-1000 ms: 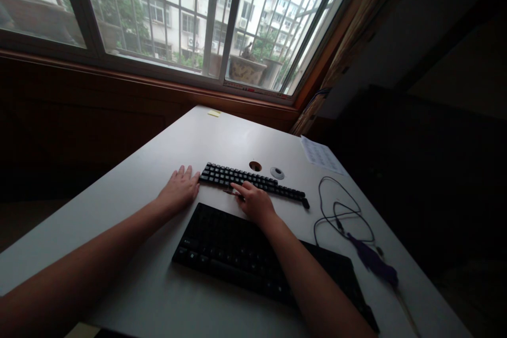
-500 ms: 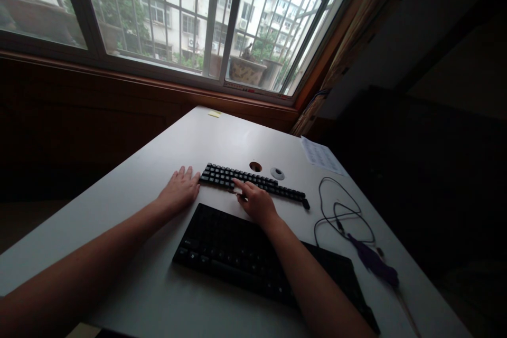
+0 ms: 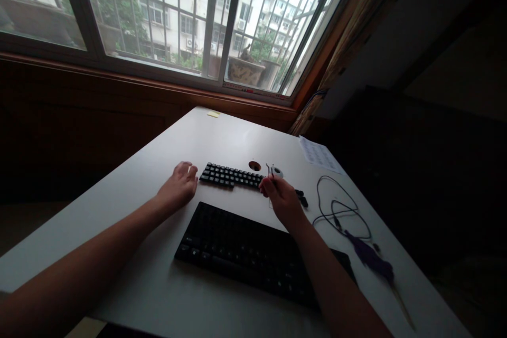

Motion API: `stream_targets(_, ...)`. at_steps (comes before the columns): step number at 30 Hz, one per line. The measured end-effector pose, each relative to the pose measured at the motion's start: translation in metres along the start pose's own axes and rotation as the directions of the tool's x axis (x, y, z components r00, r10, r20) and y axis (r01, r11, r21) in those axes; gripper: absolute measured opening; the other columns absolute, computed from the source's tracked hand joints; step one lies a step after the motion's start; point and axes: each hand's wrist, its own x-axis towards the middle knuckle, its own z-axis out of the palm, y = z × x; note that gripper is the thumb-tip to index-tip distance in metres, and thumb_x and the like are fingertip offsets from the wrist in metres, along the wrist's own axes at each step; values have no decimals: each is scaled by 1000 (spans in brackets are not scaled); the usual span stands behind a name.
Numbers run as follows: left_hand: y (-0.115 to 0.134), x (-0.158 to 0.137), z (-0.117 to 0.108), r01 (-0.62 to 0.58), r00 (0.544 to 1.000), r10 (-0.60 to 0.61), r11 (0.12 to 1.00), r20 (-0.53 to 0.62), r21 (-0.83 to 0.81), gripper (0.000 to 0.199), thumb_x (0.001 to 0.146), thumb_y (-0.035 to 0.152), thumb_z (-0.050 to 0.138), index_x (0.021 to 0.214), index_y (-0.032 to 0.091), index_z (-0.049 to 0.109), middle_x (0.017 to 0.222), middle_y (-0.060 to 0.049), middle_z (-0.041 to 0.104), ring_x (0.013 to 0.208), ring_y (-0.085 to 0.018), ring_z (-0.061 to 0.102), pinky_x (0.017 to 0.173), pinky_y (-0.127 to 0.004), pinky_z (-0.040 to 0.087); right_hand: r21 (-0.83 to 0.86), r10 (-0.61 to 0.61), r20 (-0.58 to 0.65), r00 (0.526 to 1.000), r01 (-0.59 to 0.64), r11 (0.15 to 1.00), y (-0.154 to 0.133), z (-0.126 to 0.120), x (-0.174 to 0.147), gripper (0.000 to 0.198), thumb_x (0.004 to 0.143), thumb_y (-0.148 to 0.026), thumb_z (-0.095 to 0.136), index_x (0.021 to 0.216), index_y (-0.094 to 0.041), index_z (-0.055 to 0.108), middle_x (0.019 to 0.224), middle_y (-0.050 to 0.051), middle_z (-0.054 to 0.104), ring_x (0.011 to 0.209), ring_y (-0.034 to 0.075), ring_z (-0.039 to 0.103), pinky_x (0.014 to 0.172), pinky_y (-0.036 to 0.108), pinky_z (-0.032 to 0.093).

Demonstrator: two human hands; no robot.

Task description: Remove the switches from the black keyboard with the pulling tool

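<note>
Rows of small black keycaps [image 3: 225, 173] lie side by side on the white desk [image 3: 150, 285]. Just left of their end, my left hand [image 3: 179, 186] rests on the desk, fingers loosely bent and holding nothing. Over the right part of the rows, my right hand [image 3: 282, 199] is closed around a thin wire keycap puller [image 3: 270, 170], whose prongs point away from me. My fingers hide some of the keycaps and the puller's middle. Nearer to me lies a black keyboard [image 3: 237, 253], partly under my right forearm; its upper part is too dark to make out.
Beyond the keycaps are a round cable hole [image 3: 254, 166] and its grey cover [image 3: 278, 172]. To the right lie a looped black cable [image 3: 354, 211], a purple thing [image 3: 372, 261] and a printed paper [image 3: 320, 154]. A yellow note [image 3: 214, 114] is at the far corner, below a barred window.
My right hand has moved right, away from the lower row of keycaps, and its pointing finger has curled in. The puller's prongs now show. My left fingers have bent and drawn back slightly.
</note>
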Motion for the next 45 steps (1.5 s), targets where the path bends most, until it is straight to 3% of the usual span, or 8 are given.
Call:
stream_targets(3,7,5,-21,-116,987,115,993,-116,-3,25,97,18,35,100,12,59,106,-15,58,112,-31,47,98,-49,39,-38,2,-95,995,-6,999,-8,-3,-17,44,100,-48,37,76,-20,60,76,2,52,73,16,53,71,29,44)
stream_targets(5,14,7,-31,-107,978,91,991,-190,-77,20,96,20,39,94,14,57,101,-12,57,101,-27,49,93,-45,43,-42,53,-111,992,-58,997,-10,-2,-31,46,101,-49,35,74,-20,59,73,1,49,69,15,52,67,28,44)
stream_targets(9,32,5,-39,-280,952,234,926,-196,-253,16,96,21,43,89,17,57,94,-8,58,92,-22,51,84,-37,47,75,209,-58,976,-205,976,-7,7,-58,42,99,-53,39,80,-21,59,57,-4,45,51,13,48,51,25,39)
stream_targets(12,45,0,-40,-418,908,373,848,-193,-328,16,96,19,45,88,17,58,93,-8,59,89,-20,52,82,-35,47,142,251,1,968,-249,958,-3,15,-72,35,96,-52,48,83,-20,58,52,-6,50,45,12,50,49,24,39)
stream_targets(19,61,-9,-46,-624,764,635,682,-115,-381,17,97,20,45,89,17,60,90,-7,61,79,-17,54,73,-29,46,47,51,82,995,-55,997,-14,26,-78,31,96,-45,53,79,-21,61,65,-1,58,59,14,57,63,27,45)
stream_targets(24,64,-12,-42,-661,710,703,646,-41,-381,12,95,19,50,88,18,59,85,-5,59,75,-17,53,70,-30,44,34,1,140,990,-6,999,-16,36,-80,27,95,-43,56,82,-21,63,72,0,58,65,15,57,65,27,44)
stream_targets(33,64,-13,-42,-650,714,700,650,-22,-394,12,95,20,50,91,18,61,82,-5,60,77,-19,54,69,-30,43,-79,-105,289,952,133,988,-14,39,-84,21,93,-37,60,81,-20,63,79,3,60,68,15,57,64,26,44)
stream_targets(45,64,-14,-38,-619,735,677,659,-21,-427,13,94,19,51,93,19,64,87,-6,61,76,-17,56,73,-29,46,-124,-114,154,981,134,983,-1,44,-87,26,96,-34,55,74,-20,58,71,2,60,63,15,57,63,26,44)
